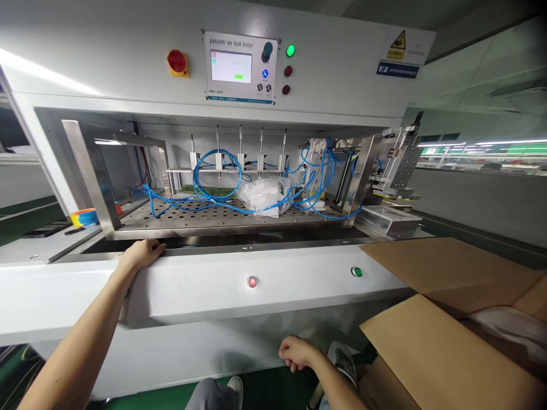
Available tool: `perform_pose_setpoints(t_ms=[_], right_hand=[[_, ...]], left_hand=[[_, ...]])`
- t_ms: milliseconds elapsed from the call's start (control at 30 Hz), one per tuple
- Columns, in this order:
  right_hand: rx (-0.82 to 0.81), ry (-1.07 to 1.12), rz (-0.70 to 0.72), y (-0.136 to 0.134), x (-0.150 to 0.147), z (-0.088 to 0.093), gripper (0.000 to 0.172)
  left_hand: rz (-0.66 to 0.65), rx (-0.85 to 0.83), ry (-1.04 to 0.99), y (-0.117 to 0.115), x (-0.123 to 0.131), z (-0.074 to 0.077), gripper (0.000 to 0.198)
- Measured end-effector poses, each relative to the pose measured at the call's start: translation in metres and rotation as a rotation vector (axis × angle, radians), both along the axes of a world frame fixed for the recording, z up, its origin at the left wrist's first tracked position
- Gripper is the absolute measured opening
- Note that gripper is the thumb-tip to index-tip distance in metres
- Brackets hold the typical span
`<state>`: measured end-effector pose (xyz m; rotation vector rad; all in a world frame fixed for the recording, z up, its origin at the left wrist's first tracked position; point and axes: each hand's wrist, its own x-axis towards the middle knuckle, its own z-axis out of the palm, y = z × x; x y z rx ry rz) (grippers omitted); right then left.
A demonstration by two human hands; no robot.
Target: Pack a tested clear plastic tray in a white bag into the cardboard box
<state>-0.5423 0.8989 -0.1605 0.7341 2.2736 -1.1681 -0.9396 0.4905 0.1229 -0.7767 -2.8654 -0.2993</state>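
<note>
My left hand lies on the front edge of an air leak tester, at the left of its open bay. Its fingers curl over the edge, and the fingertips are partly hidden. Low in front of the white front panel hangs my right hand, its fingers loosely curled with nothing visible in them. It touches nothing that I can see. The panel carries a red button and a green button. Inside the bay, a clear plastic bag sits on a perforated metal plate among blue air tubes.
An open cardboard box stands close at the right, its flaps spread toward the machine. Metal posts frame the bay. A control screen is above. A phone-like dark object and rolls of tape lie at left.
</note>
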Motion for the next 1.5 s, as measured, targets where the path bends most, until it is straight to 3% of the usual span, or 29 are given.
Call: perform_pose_setpoints(t_ms=[1500], right_hand=[[0.011, 0.004, 0.005, -0.0018, -0.0001, 0.0026, 0.010]], left_hand=[[-0.012, -0.004, 0.023, 0.0005, 0.0045, 0.0020, 0.061]])
